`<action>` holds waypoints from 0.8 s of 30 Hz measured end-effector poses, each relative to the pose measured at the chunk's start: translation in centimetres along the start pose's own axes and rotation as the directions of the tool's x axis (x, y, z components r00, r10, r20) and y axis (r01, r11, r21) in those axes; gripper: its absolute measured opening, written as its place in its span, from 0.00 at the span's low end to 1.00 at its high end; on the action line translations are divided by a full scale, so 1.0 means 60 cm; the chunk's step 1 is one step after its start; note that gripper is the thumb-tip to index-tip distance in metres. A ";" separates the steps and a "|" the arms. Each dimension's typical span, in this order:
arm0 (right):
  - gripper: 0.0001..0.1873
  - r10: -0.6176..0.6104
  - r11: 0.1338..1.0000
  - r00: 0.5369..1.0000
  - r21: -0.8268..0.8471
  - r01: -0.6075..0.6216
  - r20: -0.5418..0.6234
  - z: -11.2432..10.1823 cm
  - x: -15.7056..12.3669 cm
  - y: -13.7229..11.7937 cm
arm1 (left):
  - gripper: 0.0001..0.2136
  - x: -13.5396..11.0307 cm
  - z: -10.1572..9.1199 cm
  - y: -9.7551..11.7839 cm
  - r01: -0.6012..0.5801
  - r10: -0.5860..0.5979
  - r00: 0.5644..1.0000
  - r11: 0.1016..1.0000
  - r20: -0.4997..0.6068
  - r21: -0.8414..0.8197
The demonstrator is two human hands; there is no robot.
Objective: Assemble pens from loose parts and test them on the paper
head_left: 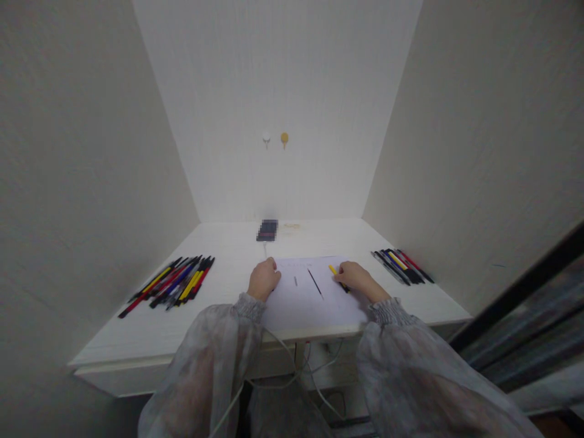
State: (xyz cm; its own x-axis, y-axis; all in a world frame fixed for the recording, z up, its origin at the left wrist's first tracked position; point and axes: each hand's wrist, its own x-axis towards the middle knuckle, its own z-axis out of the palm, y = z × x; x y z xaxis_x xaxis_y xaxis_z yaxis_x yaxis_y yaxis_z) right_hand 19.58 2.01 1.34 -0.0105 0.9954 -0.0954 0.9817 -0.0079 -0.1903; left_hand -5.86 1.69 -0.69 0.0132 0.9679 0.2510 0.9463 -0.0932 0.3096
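Note:
A white sheet of paper (314, 301) lies on the white desk (237, 255) in front of me. My right hand (353, 278) rests on the sheet's right side, fingers closed round a yellow pen (333, 269). My left hand (263, 279) sits curled at the sheet's left edge; whether anything is in it is hidden. A thin black pen part (315, 283) and a small dark piece (295, 281) lie on the paper between the hands.
Several pens, red, yellow, blue and black, lie in a group at the left (173, 283). A smaller group of pens (401, 266) lies at the right. A dark phone (267, 230) with a cable sits at the back. Two wall hooks (275, 140) hang above. Walls enclose three sides.

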 end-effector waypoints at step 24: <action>0.14 -0.245 0.885 0.827 0.231 0.404 -0.506 0.011 0.013 -0.078 | 0.08 -0.008 -0.021 0.009 0.086 -0.165 0.911 0.973 -0.379 -0.215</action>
State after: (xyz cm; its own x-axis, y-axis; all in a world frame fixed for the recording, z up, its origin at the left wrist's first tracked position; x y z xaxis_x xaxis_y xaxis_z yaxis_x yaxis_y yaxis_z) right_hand 14.85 2.75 1.53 -0.1524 0.8734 0.4625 0.8208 0.3725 -0.4331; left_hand -5.73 0.91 0.52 -0.2664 0.8082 0.5251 0.8520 -0.0573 0.5204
